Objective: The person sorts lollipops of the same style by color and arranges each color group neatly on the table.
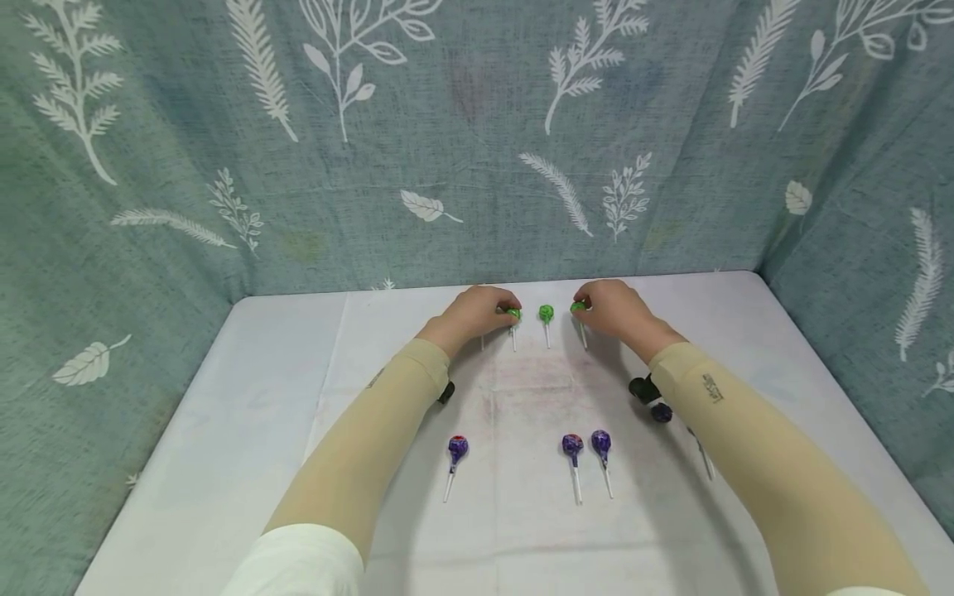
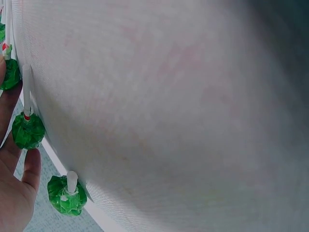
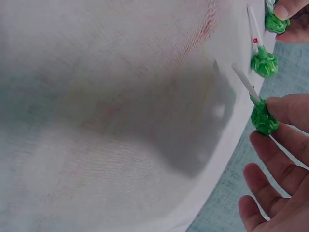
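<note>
My left hand (image 1: 477, 316) pinches the head of a green-wrapped lollipop (image 1: 513, 315) near the table's far edge. Two more green lollipops lie by that hand: one green lollipop (image 2: 28, 131) against its fingers, the other green lollipop (image 2: 67, 195) apart from them in the left wrist view. With thumb and forefinger, my right hand (image 1: 613, 308) holds another green lollipop (image 3: 264, 117) by its head, its other fingers spread loosely. Between the hands lies a green lollipop (image 1: 546, 314), stick toward me, which neither hand touches.
Nearer on the white-covered table (image 1: 253, 397) lie a purple lollipop (image 1: 458, 448) at left and two others, a purple lollipop (image 1: 572, 445) and a purple lollipop (image 1: 601, 441). A white stick (image 1: 704, 458) shows beside my right forearm. Patterned curtain (image 1: 477, 207) hangs behind.
</note>
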`<state>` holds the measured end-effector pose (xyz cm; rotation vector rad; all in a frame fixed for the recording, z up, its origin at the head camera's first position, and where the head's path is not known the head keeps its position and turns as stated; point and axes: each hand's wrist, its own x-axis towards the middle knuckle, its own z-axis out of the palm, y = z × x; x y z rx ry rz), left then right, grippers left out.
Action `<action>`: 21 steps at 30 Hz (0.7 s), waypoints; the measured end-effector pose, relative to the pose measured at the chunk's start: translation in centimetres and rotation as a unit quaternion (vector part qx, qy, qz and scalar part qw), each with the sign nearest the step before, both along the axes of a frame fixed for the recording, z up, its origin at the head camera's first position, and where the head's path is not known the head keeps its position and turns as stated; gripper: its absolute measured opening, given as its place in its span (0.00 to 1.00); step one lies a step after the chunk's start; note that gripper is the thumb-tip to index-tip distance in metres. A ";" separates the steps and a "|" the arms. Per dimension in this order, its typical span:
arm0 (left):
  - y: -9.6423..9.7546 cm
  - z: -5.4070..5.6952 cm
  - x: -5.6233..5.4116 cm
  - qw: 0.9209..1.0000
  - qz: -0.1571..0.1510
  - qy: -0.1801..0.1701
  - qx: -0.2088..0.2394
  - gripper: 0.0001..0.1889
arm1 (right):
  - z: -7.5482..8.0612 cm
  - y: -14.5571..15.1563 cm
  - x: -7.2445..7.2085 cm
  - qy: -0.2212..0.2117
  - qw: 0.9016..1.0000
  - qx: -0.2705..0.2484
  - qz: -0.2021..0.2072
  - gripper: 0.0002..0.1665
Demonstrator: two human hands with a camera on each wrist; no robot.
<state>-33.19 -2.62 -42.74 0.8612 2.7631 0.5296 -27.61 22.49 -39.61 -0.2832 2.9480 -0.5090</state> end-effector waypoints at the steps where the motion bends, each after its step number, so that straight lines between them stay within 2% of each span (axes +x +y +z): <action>1: 0.0 0.0 0.0 1.000 0.000 0.000 0.000 0.15 | 0.0 0.0 -0.1 -0.001 1.000 -0.001 0.002 0.20; 21: 0.1 0.3 0.1 1.000 -0.002 -0.001 -0.006 0.16 | -1.0 -0.1 -1.0 -0.023 1.000 0.008 -0.006 0.21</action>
